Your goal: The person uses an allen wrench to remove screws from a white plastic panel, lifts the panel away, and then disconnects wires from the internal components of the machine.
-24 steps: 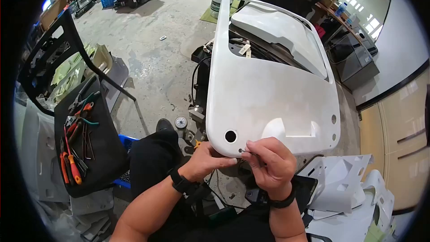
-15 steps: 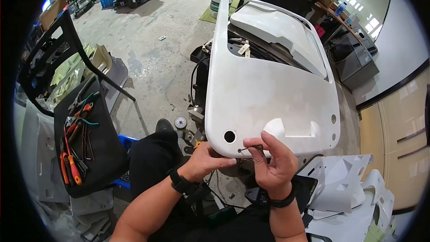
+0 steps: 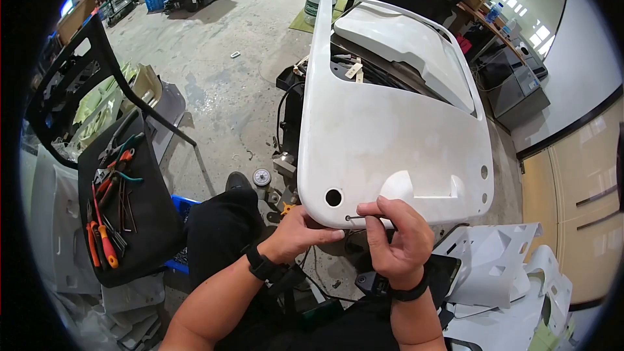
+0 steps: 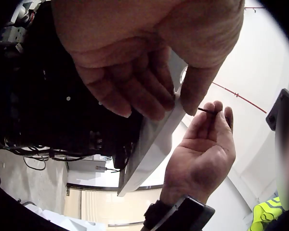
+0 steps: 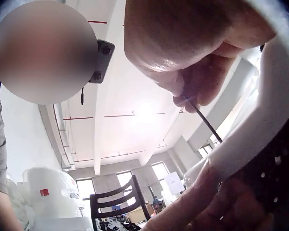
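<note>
While the left hand (image 3: 304,233) grips the bottom edge of the white panel (image 3: 390,136), thumb on the face and fingers curled behind it, the right hand (image 3: 396,237) pinches a thin hex key (image 3: 359,218) between thumb and fingertips. That key sits right at the panel's lower edge, its tip at a small hole just beside the round hole (image 3: 334,197). Left of the panel there's a black chair (image 3: 117,156) with pliers and screwdrivers (image 3: 107,205) laid on the seat. More white parts (image 3: 500,266) are piled right of the panel, below it.
</note>
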Tool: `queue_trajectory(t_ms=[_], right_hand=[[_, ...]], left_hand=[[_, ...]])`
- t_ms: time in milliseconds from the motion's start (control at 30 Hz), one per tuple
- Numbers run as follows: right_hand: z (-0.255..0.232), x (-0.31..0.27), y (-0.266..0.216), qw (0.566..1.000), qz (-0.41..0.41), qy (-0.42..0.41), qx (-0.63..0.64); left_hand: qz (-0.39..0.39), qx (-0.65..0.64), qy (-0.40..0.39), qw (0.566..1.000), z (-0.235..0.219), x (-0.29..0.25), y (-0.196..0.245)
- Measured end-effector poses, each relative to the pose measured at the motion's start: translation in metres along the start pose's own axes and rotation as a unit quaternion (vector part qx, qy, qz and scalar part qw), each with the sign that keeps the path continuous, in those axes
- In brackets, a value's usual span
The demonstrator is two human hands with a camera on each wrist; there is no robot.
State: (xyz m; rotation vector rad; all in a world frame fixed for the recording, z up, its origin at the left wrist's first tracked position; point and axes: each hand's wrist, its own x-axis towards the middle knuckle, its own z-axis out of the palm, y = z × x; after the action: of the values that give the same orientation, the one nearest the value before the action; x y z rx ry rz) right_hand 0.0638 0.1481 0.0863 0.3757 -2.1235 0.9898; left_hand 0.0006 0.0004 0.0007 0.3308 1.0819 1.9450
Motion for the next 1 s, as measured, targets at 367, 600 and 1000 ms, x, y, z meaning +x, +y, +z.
queue_trajectory(t_ms=[367, 600, 1000], right_hand=[[0.0023, -0.0004, -0.0006, 1.000, 0.015, -0.002, 0.009], [0.0001, 0.0004, 0.0024, 1.000, 0.008, -0.004, 0.010], [-0.0006, 0.0020, 0.0024, 1.000, 0.003, -0.005, 0.010]], left_hand=[[-0.002, 0.000, -0.004, 1.000, 0.0000, -0.0008, -0.0002], [-0.009, 0.000, -0.009, 1.000, -0.0013, -0.0011, -0.0001], [-0.005, -0.051, -0.026, 0.998, -0.0016, 0.0003, -0.0036]])
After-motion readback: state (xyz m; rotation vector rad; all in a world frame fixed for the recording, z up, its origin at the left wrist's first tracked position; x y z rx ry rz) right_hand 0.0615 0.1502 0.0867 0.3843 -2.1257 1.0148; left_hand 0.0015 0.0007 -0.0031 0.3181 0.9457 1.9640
